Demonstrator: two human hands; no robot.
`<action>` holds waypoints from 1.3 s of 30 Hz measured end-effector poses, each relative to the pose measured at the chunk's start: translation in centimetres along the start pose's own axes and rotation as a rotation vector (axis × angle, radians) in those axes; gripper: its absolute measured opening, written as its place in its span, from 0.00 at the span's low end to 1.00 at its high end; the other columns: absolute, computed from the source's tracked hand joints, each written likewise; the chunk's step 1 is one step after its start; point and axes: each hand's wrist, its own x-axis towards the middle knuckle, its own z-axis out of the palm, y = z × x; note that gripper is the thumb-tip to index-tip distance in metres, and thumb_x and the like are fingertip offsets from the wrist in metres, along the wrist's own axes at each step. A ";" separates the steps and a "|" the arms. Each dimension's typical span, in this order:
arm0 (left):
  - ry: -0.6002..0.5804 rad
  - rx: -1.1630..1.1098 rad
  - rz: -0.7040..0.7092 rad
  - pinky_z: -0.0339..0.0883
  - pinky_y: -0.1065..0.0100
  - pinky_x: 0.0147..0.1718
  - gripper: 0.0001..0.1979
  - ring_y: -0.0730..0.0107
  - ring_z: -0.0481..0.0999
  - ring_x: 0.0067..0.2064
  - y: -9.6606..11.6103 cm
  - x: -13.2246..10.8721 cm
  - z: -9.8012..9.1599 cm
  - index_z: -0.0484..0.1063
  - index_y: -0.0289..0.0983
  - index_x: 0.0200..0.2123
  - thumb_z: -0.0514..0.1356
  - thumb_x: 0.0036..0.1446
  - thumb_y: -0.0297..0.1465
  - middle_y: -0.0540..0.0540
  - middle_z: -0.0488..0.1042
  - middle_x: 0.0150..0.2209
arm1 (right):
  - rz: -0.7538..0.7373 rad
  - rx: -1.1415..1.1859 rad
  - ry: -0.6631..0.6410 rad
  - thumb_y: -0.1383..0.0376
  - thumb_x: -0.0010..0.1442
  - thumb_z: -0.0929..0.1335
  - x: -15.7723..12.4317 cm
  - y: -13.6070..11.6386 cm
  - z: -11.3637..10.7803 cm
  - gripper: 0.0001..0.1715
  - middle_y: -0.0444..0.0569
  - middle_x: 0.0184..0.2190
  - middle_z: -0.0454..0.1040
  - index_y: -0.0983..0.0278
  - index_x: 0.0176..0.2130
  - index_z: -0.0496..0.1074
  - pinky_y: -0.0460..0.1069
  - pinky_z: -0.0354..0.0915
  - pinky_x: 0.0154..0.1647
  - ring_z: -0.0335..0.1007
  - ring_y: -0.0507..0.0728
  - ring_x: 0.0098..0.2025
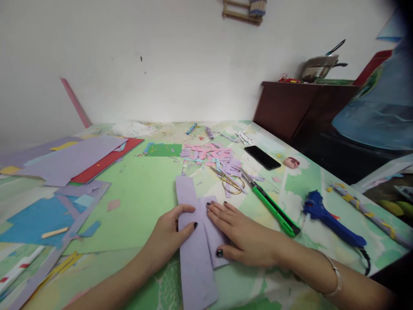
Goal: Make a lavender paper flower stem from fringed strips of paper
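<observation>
A long purple paper strip [195, 258] lies lengthwise in front of me. My left hand [176, 224] pinches its left edge, thumb on top and index finger curled over. Beside it, partly against its right edge, is a shorter purple piece [209, 228] that looks folded. My right hand [240, 232] lies flat on this piece with fingers stretched, covering much of it. Gold-handled scissors [230, 181] and a green utility knife [274, 211] with its blade out rest beyond and to the right of my right hand.
A green sheet [138, 206] lies left, with purple sheets [80, 157] and a red board [106, 163] behind. Pink and purple scraps [209, 153] are heaped at the back. At right are a phone [262, 157], a blue glue gun [332, 219] and a wrapped stick [371, 213].
</observation>
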 end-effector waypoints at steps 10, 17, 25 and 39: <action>-0.293 -0.080 -0.069 0.69 0.63 0.37 0.23 0.59 0.74 0.42 0.6 0.3 -0.6 0.67 0.39 0.48 0.61 0.46 0.37 0.43 0.73 0.44 | 0.018 0.018 -0.062 0.56 0.57 0.65 0.0 0.2 -0.7 0.41 0.54 0.65 0.43 0.63 0.64 0.47 0.58 0.31 0.65 0.33 0.60 0.66; -0.442 0.576 0.109 0.65 0.59 0.38 0.30 0.55 0.73 0.41 2.0 0.3 -0.8 0.56 0.41 0.58 0.56 0.52 0.41 0.40 0.73 0.42 | 0.008 0.021 -0.092 0.54 0.57 0.64 0.0 0.1 -1.3 0.38 0.57 0.65 0.44 0.68 0.61 0.52 0.57 0.30 0.65 0.33 0.59 0.66; -0.307 1.132 0.351 0.66 0.58 0.34 0.34 0.53 0.74 0.39 2.8 0.7 -0.8 0.50 0.45 0.62 0.54 0.53 0.46 0.39 0.72 0.40 | -0.038 0.008 -0.111 0.54 0.57 0.65 0.1 0.6 -1.6 0.40 0.58 0.65 0.44 0.69 0.62 0.51 0.57 0.30 0.65 0.32 0.59 0.66; -0.719 0.923 1.081 0.51 0.56 0.55 0.40 0.54 0.60 0.58 1.9 0.6 -3.0 0.48 0.37 0.63 0.55 0.52 0.49 0.37 0.61 0.58 | -0.100 0.164 0.114 0.68 0.58 0.65 0.3 1.4 -1.7 0.22 0.56 0.57 0.62 0.66 0.53 0.62 0.49 0.54 0.59 0.55 0.55 0.60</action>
